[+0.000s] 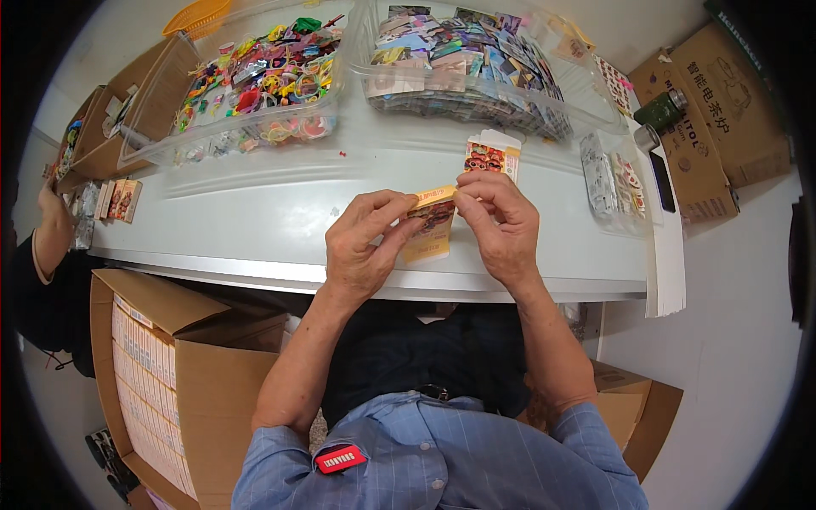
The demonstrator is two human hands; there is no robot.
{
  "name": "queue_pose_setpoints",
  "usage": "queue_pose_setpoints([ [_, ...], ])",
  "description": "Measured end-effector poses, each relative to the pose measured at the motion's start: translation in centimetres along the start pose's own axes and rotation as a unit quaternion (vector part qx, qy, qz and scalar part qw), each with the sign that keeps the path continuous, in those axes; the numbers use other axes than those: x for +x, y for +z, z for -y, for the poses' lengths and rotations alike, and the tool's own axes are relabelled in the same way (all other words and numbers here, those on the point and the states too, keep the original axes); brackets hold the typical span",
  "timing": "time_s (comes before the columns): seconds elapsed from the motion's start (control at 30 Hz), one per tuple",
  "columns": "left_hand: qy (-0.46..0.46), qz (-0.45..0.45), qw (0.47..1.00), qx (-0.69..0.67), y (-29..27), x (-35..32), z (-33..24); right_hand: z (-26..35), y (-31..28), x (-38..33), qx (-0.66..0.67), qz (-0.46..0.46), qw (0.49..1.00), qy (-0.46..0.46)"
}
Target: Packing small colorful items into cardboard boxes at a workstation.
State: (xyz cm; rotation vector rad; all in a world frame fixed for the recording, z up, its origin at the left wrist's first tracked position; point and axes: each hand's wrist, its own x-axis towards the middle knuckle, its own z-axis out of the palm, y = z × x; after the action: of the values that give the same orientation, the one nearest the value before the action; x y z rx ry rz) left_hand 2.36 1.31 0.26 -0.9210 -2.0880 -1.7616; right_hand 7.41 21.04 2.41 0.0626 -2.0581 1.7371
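My left hand (364, 246) and my right hand (501, 223) both pinch a small yellow and orange paper packet (432, 223) above the near edge of the white table (255, 229). The packet's top flap sits between the fingertips of both hands. A second small box with a white flap and a colourful printed front (491, 155) stands on the table just beyond my right hand.
Two clear plastic bins sit at the back: one with colourful small trinkets (255, 76), one with printed cards (463, 64). A clear pouch of stickers (614, 180) lies right. An open cardboard box (161, 365) stands lower left. Another person's arm (51, 234) is at far left.
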Motion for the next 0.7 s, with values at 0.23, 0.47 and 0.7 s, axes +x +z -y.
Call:
queue_pose_setpoints([
  [0.23,-0.06,0.035,0.996,-0.061,-0.6,0.3,0.4,0.4,-0.8,0.6,-0.076,0.05,0.994,-0.063],
  [0.47,-0.077,0.027,0.994,-0.076,-0.3,0.2,0.6,-0.6,-1.4,0.7,-0.118,0.079,0.979,-0.145],
  [0.7,-0.076,0.04,0.994,-0.074,-0.4,0.3,0.7,0.3,-2.3,2.3,-0.152,0.112,0.966,-0.177],
])
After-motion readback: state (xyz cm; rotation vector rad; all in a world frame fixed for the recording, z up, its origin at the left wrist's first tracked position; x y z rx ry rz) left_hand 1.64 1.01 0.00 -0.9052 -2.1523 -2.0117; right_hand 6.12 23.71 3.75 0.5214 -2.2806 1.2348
